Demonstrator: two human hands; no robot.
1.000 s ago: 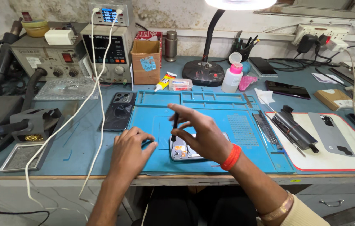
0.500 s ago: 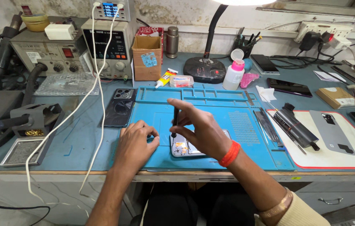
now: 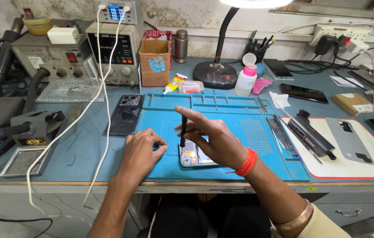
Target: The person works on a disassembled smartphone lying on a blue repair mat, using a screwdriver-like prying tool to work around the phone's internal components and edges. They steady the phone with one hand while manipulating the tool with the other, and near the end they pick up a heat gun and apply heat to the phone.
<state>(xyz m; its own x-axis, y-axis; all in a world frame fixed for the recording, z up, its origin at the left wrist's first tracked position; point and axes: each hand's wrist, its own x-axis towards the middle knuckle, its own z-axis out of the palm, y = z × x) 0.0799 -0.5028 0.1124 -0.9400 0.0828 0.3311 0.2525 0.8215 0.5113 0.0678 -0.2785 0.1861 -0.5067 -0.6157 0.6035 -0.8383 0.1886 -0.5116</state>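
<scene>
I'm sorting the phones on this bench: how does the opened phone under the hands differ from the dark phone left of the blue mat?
The opened phone lies on the blue silicone mat with its insides exposed; the dark phone lies off the mat, closed, camera cluster up. The right hand holds a thin black screwdriver upright on the opened phone, partly hiding it; the dark phone is untouched. Both lie flat.

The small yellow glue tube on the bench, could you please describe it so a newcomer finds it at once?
Start at the brown cardboard box behind the blue silicone work mat. Just right of its base lies the small yellow glue tube, slanted, beside a clear plastic parts box. It alone there is yellow with a white nozzle.
</scene>
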